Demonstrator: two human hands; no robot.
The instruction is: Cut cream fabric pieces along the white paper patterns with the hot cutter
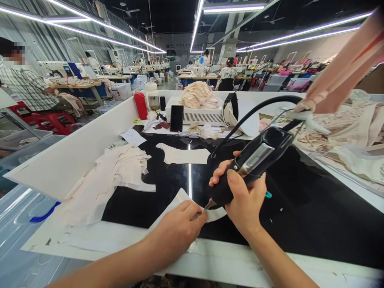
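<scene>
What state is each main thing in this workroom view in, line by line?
Black handheld tool: gripped by right hand, tip down
Fabric piece under left hand: partly covered
Separate fabric piece: lying flat
Fabric pile: layered, overlapping
Standing phone: screen dark
Red container: standing
Ceiling lights: lit

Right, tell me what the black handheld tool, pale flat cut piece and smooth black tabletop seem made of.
Black handheld tool: probably smooth plastic, given the glossy rear; its silvery strip gleams like metal.
Pale flat cut piece: likely matte fabric; it shows no shine.
Smooth black tabletop: glossy, perhaps glass or plastic; it carries a bright reflection.
</scene>
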